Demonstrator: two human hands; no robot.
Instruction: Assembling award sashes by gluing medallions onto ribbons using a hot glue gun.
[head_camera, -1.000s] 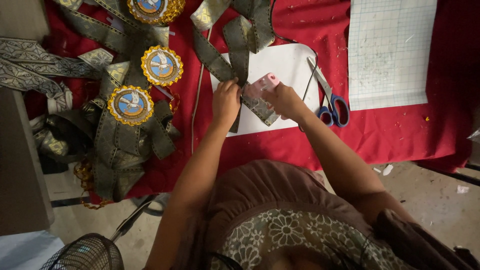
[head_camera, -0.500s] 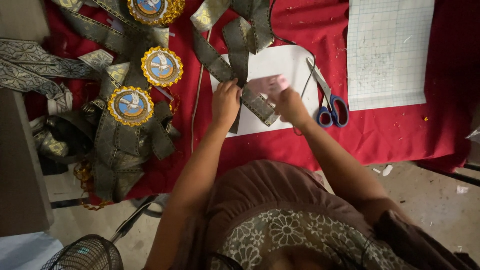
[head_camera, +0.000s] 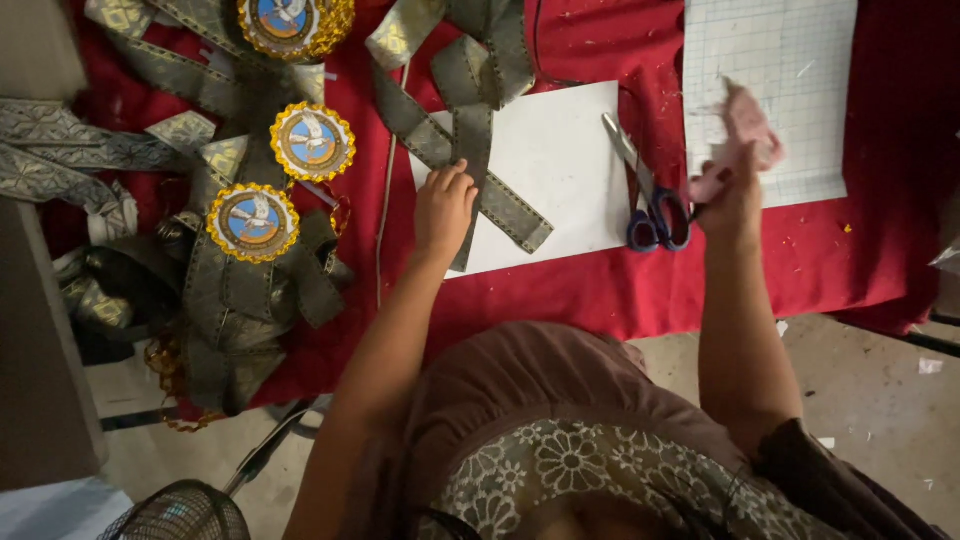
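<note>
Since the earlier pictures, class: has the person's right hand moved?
Yes. The right hand has left the white sheet and gone right, past the scissors, holding a blurred pink scrap over the grid paper.

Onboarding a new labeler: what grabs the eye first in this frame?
The red cloth across the table, and on its left side a pile of olive-gold ribbon rosettes with round gold-rimmed blue centres. At the middle, the left hand presses a ribbon strip onto a white sheet; the right hand lifts a blurred pink scrap beside blue-handled scissors.
</note>
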